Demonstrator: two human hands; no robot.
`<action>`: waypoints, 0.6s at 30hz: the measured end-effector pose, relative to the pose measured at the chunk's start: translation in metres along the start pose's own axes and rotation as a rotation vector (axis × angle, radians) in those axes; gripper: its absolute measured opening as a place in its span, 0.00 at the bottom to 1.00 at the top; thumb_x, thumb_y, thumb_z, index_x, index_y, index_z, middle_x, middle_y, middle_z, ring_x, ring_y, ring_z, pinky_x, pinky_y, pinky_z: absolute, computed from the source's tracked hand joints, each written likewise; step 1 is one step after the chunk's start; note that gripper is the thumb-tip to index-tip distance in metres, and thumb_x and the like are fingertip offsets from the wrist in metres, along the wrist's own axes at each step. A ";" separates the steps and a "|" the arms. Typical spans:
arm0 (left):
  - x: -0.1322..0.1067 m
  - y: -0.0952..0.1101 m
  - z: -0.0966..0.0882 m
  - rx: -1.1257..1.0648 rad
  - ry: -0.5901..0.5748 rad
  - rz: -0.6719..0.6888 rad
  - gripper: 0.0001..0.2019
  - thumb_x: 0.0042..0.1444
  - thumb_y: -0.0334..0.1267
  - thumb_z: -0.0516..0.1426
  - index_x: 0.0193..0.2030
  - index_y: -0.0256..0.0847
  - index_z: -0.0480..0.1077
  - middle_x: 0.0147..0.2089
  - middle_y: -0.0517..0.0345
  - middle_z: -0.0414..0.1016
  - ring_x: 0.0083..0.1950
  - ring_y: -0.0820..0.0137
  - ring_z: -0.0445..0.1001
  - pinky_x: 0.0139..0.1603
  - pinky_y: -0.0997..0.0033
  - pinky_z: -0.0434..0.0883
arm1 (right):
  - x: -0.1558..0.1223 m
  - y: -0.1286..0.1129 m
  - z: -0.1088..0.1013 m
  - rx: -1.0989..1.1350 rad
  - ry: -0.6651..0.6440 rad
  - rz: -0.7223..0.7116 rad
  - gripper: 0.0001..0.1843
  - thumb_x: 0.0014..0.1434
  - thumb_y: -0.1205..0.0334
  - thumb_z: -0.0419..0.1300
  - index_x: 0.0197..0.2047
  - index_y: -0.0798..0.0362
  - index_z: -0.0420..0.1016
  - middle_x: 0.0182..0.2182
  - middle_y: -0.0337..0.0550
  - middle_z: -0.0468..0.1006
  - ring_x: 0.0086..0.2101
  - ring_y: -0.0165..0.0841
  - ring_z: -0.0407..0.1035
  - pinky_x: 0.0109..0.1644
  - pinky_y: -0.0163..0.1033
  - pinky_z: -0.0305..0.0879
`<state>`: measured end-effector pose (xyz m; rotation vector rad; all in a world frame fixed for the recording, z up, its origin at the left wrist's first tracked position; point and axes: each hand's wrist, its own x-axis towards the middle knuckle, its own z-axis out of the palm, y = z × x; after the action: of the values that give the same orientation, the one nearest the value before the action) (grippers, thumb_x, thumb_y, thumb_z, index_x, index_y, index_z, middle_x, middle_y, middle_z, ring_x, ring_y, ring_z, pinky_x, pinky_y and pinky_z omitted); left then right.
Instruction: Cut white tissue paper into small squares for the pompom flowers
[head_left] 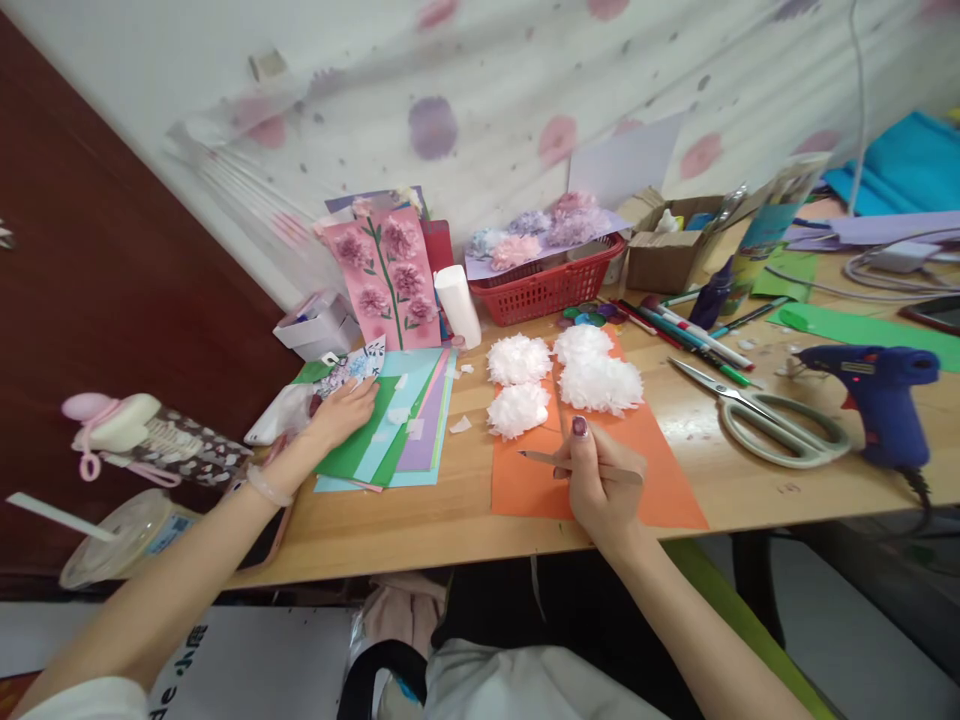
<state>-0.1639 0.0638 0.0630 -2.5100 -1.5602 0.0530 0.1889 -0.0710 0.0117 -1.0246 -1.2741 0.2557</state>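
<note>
My right hand (pixel 606 490) is closed around a pencil (pixel 544 459), its dark tip pointing left. It is over an orange sheet (pixel 525 490) on the table. White ruffled paper flowers (pixel 601 385) sit at the top of that sheet, with more white flowers (pixel 517 360) to their left. My left hand (pixel 346 410) reaches to the left, its fingers stretched out over a stack of coloured papers with a green sheet (pixel 349 455) on top. Its fingertips are beside a piece with a blue flower pattern (pixel 352 368); whether they touch it I cannot tell.
Scissors (pixel 780 420) and a blue glue gun (pixel 877 390) lie at the right, beside several markers (pixel 697 340). Behind stand a pink flower card (pixel 390 275), a white bottle (pixel 459 305) and a red basket (pixel 547 290). A tumbler (pixel 172 440) and a drink cup (pixel 135 540) are left.
</note>
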 end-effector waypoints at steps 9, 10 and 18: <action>0.009 -0.018 0.004 -0.061 -0.033 0.006 0.13 0.56 0.24 0.50 0.33 0.41 0.74 0.42 0.42 0.83 0.73 0.51 0.60 0.72 0.34 0.40 | 0.001 -0.001 0.000 -0.003 -0.014 -0.001 0.27 0.72 0.58 0.48 0.20 0.50 0.64 0.13 0.35 0.67 0.14 0.27 0.64 0.19 0.33 0.58; 0.009 -0.016 0.005 -0.079 -0.033 0.003 0.14 0.56 0.24 0.50 0.33 0.42 0.74 0.41 0.43 0.84 0.73 0.51 0.60 0.72 0.33 0.40 | 0.001 -0.002 0.000 -0.006 -0.016 0.002 0.27 0.72 0.58 0.48 0.20 0.50 0.64 0.13 0.35 0.68 0.14 0.27 0.64 0.19 0.33 0.58; 0.009 0.002 0.018 -0.305 -0.019 -0.043 0.14 0.65 0.41 0.59 0.54 0.39 0.72 0.59 0.48 0.74 0.59 0.57 0.74 0.59 0.45 0.71 | 0.002 -0.001 -0.001 -0.012 -0.018 0.015 0.28 0.73 0.55 0.48 0.20 0.50 0.64 0.12 0.36 0.68 0.14 0.28 0.64 0.19 0.34 0.59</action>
<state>-0.1599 0.0736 0.0456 -2.7052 -1.7462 -0.1814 0.1899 -0.0705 0.0136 -1.0448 -1.2864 0.2698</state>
